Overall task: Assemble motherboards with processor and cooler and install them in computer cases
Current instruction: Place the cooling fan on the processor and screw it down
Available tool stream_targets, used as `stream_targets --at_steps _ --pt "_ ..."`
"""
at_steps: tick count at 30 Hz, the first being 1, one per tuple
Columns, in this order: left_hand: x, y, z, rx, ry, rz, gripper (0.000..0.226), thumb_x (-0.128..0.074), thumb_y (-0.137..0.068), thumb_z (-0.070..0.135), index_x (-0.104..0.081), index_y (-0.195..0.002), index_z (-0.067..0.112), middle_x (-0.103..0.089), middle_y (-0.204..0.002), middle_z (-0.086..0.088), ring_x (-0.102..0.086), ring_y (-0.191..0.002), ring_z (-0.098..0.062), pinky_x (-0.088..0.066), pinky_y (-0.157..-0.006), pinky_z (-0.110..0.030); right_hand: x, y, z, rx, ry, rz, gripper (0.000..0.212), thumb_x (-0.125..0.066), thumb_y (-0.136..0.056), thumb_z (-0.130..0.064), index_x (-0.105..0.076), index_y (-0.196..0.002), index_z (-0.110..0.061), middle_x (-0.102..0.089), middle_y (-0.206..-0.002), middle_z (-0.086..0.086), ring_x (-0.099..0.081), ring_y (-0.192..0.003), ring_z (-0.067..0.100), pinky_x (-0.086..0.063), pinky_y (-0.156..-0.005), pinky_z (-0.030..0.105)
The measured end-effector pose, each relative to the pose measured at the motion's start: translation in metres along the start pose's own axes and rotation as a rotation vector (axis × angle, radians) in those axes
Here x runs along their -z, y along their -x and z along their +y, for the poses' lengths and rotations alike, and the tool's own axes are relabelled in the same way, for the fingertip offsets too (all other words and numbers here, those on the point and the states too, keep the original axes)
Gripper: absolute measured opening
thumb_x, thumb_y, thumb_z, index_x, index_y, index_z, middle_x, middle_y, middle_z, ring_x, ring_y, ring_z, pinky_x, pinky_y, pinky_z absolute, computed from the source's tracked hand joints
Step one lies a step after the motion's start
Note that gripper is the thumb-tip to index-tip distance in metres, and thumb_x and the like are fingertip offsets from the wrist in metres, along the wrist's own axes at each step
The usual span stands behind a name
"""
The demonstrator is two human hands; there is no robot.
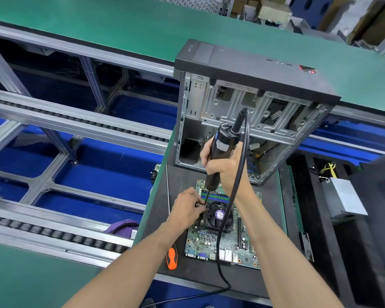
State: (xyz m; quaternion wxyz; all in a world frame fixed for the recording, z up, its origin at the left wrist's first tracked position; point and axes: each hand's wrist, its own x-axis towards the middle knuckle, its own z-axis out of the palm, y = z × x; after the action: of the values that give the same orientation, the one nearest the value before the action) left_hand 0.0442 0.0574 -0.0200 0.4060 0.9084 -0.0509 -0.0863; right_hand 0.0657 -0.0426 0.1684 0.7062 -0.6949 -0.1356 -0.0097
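A green motherboard (211, 241) lies flat on a black mat (180, 181) in front of me. A black cooler fan (218, 215) with a purple centre label sits on the board. My right hand (220, 165) grips a black electric screwdriver (220, 150) upright, its bit pointing down at the cooler's left corner. My left hand (187, 207) pinches the bit near its tip at that corner; the screw itself is hidden by the fingers. Behind the board stands an open metal computer case (242, 112) with a black front panel.
An orange-handled screwdriver (172, 258) lies on the mat left of the board. The electric screwdriver's black cable (231, 196) loops down over the board toward me. A silver power supply (345, 198) sits at the right. Roller conveyor rails (53, 234) run along the left.
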Motion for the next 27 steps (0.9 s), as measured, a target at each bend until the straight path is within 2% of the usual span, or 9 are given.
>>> stream_targets --at_steps 5,9,12,15,18,20,22,24,27 --pt "0.003 -0.002 0.001 0.0 -0.007 -0.047 0.017 -0.076 -0.086 0.012 -0.066 -0.072 0.012 -0.054 -0.096 0.011 -0.058 -0.083 -0.01 -0.051 -0.084 -0.027 0.0 0.0 0.0 0.009 0.038 0.004 0.023 -0.051 -0.047 0.007 -0.053 -0.056 -0.014 -0.048 -0.061 0.028 -0.042 -0.054 0.031 -0.032 -0.045 0.052" --pt "0.002 -0.003 -0.001 -0.017 -0.011 -0.061 0.013 -0.076 -0.087 0.012 -0.071 -0.077 0.005 -0.056 -0.1 0.007 -0.059 -0.087 -0.011 -0.05 -0.086 -0.025 0.001 -0.001 0.003 -0.001 0.017 0.017 0.025 -0.049 -0.047 0.011 -0.056 -0.062 -0.007 -0.047 -0.062 0.028 -0.043 -0.054 0.032 -0.03 -0.045 0.052" --pt "0.002 -0.003 -0.001 -0.018 -0.011 -0.058 0.014 -0.075 -0.087 0.013 -0.069 -0.075 0.009 -0.05 -0.093 0.014 -0.054 -0.082 -0.007 -0.045 -0.078 -0.018 0.0 -0.002 0.003 -0.007 0.021 0.032 0.028 -0.05 -0.048 0.009 -0.059 -0.062 -0.013 -0.049 -0.063 0.026 -0.046 -0.056 0.028 -0.033 -0.05 0.045" --pt "0.001 -0.004 -0.002 0.009 -0.021 -0.055 0.025 -0.078 -0.086 0.018 -0.061 -0.068 0.019 -0.043 -0.085 0.02 -0.048 -0.072 -0.003 -0.035 -0.069 -0.011 -0.003 -0.003 0.003 0.01 0.066 0.021 0.016 -0.051 -0.048 0.007 -0.052 -0.057 -0.006 -0.046 -0.062 0.031 -0.041 -0.055 0.039 -0.033 -0.048 0.045" --pt "0.001 -0.004 0.0 0.0 -0.037 -0.055 0.034 -0.076 -0.087 0.016 -0.053 -0.063 0.023 -0.047 -0.09 0.017 -0.05 -0.075 -0.004 -0.047 -0.077 -0.022 0.0 -0.003 0.006 0.015 0.058 0.027 0.019 -0.052 -0.048 0.009 -0.053 -0.06 -0.005 -0.049 -0.062 0.027 -0.043 -0.055 0.035 -0.035 -0.049 0.045" --pt "0.003 -0.002 0.002 -0.001 -0.064 -0.045 0.034 -0.075 -0.088 0.016 -0.053 -0.063 0.022 -0.052 -0.095 0.013 -0.054 -0.076 -0.005 -0.049 -0.078 -0.023 0.007 -0.001 0.007 0.024 0.016 0.042 0.029 -0.052 -0.047 0.012 -0.06 -0.067 -0.007 -0.055 -0.063 0.018 -0.05 -0.059 0.026 -0.039 -0.054 0.038" --pt "0.005 0.0 0.007 0.006 -0.079 -0.018 0.025 -0.073 -0.089 0.015 -0.059 -0.069 0.021 -0.055 -0.097 0.013 -0.058 -0.076 -0.005 -0.052 -0.079 -0.024 0.014 0.002 0.006 0.035 -0.024 0.057 0.036 -0.051 -0.045 0.012 -0.065 -0.071 -0.008 -0.061 -0.066 0.012 -0.056 -0.062 0.024 -0.04 -0.057 0.03" --pt "0.008 0.002 0.013 -0.018 -0.093 0.01 0.014 -0.069 -0.087 0.009 -0.064 -0.082 0.021 -0.057 -0.098 0.01 -0.063 -0.085 -0.01 -0.054 -0.082 -0.027 0.019 0.007 0.001 0.053 -0.067 0.059 0.037 -0.052 -0.042 0.01 -0.066 -0.072 -0.007 -0.063 -0.066 0.01 -0.058 -0.061 0.022 -0.042 -0.055 0.023" --pt "0.007 0.002 0.022 -0.15 -0.068 -0.005 0.024 -0.065 -0.08 0.001 -0.064 -0.098 0.019 -0.052 -0.1 0.009 -0.06 -0.095 -0.015 -0.045 -0.081 -0.019 0.031 0.017 -0.008 0.118 -0.119 0.063 0.033 -0.053 -0.043 0.006 -0.063 -0.074 -0.001 -0.062 -0.067 0.011 -0.057 -0.057 0.019 -0.043 -0.055 0.021"
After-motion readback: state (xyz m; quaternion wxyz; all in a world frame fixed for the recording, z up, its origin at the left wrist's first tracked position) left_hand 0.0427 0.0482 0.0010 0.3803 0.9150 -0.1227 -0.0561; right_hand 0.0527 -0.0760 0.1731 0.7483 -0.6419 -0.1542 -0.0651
